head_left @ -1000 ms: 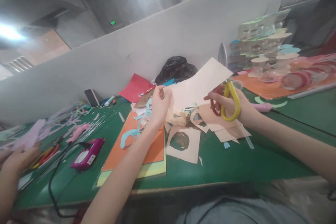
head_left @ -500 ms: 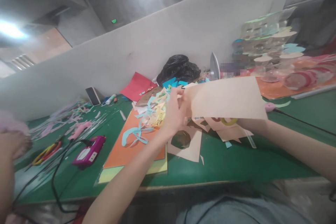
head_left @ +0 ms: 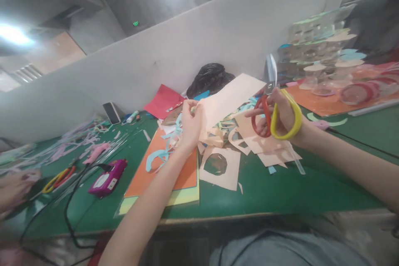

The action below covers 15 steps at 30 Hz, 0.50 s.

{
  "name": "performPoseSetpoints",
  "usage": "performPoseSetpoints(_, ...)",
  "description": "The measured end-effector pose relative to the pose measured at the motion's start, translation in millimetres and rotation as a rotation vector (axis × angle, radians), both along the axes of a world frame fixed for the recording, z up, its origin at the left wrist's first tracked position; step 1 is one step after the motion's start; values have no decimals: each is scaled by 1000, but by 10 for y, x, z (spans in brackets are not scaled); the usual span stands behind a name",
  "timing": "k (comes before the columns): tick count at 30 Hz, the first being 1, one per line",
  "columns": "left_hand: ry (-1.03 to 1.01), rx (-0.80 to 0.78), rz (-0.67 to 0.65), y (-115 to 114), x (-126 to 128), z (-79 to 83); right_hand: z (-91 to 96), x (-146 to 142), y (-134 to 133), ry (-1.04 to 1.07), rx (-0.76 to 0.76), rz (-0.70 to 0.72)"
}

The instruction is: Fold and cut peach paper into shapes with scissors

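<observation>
My left hand (head_left: pixel 190 126) pinches the near corner of a cream paper sheet (head_left: pixel 229 102) and holds it up over the pile of scraps. My right hand (head_left: pixel 282 118) grips scissors (head_left: pixel 272 108) with one red and one yellow handle loop, blades pointing up beside the sheet's right edge. Below the sheet lie cream offcuts, among them a square with a round hole (head_left: pixel 220 166). Light blue and pale yellow paper strips (head_left: pixel 162 156) spill over a stack of orange and yellow sheets (head_left: pixel 174 174).
The green table (head_left: pixel 280 191) carries a magenta device (head_left: pixel 107 176) with a black cord, a phone (head_left: pixel 109 112), a red sheet (head_left: pixel 162 102), a black bag (head_left: pixel 210 79), stacked clear cups (head_left: pixel 318 58) and an orange sheet (head_left: pixel 324 102). Another person's hand (head_left: pixel 14 189) works at the far left.
The cream sheet, held flat across in front of my right hand half a second ago, is tilted back up to the left. The scissors have come out from behind it, blades raised.
</observation>
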<state>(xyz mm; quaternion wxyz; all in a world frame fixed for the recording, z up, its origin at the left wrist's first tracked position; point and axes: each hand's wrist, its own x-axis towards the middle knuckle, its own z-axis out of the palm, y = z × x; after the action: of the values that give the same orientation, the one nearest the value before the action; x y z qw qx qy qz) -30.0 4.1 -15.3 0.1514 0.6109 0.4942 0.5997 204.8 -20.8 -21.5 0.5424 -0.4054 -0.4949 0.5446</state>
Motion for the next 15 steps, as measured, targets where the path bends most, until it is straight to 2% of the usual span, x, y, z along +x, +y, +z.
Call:
performPoseSetpoints(5, 59, 42, -164, -102, 61, 24, 14, 12, 35, 73, -61, -78)
performPoseSetpoints(10, 122, 15, -314, -143, 167, -33, -164, 84, 125, 11, -9, 30)
performPoseSetpoints(13, 105, 27, -323, -124, 185, -43, -227, 111, 144, -31, 16, -6)
performPoseSetpoints(15, 64, 38, -244, -101, 166, -33, -193, 98, 118, -34, 3, -61)
